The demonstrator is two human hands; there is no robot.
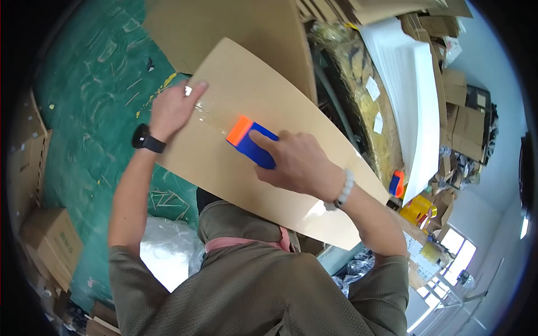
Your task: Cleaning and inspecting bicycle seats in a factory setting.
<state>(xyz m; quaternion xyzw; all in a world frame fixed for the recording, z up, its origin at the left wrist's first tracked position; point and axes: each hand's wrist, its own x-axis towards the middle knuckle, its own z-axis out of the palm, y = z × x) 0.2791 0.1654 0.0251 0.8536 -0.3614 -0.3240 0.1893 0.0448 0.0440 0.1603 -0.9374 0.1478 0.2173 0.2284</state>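
A tan cardboard panel (269,101) lies slantwise in front of my body. My left hand (172,111) grips its left edge, thumb on top and the other fingers hidden by the edge. In my right hand (300,159) is a blue tape dispenser (256,147) with an orange front end, held low over the middle of the panel. Whether that end touches the panel I cannot tell. A strip of clear shiny tape (210,116) runs across the surface between the left hand and the dispenser.
Beyond the panel stands a larger cardboard piece (241,19). At right are a white foam stack (398,67), a second blue-orange dispenser (397,183) and yellow tape rolls (417,210). Boxes (51,243) stand on the green floor (92,162) at left, and plastic wrap (171,246) lies near my left arm.
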